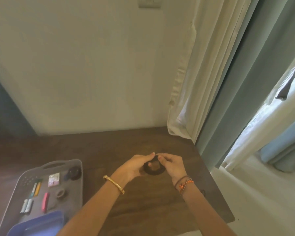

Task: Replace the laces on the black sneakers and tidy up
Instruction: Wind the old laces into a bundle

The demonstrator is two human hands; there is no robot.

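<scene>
- Both hands meet over the middle of the tabletop (pixel 134 201), left hand (pixel 134 166) and right hand (pixel 173 165) pinching a dark coiled lace (pixel 154 170) between them
- No sneakers in sight, so this looks like winding up a lace, the tidying part
- Next, I'd guess: finish the coil, then set it in the grey tray (pixel 61 183) at near left

Matt dark wooden table (pixel 109 150), grey plastic tray (pixel 12 193), cloth curtains (pixel 228 82)
</scene>
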